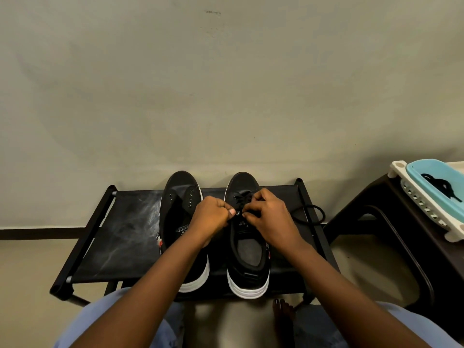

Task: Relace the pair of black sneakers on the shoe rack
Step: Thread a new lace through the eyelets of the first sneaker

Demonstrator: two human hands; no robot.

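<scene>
Two black sneakers with white soles stand side by side on the black shoe rack, toes toward the wall. The left sneaker shows bare eyelets with no lace. The right sneaker has a black lace threaded through its front eyelets, and a loose loop of it trails off to the right over the rack. My left hand and my right hand meet over the right sneaker's eyelets, fingers curled and pinching the lace there. The lace ends are hidden under my fingers.
A dark stool stands to the right. On it sits a blue and white basket holding another black lace. The wall runs just behind the rack. My knees and a bare foot are below the rack's front edge.
</scene>
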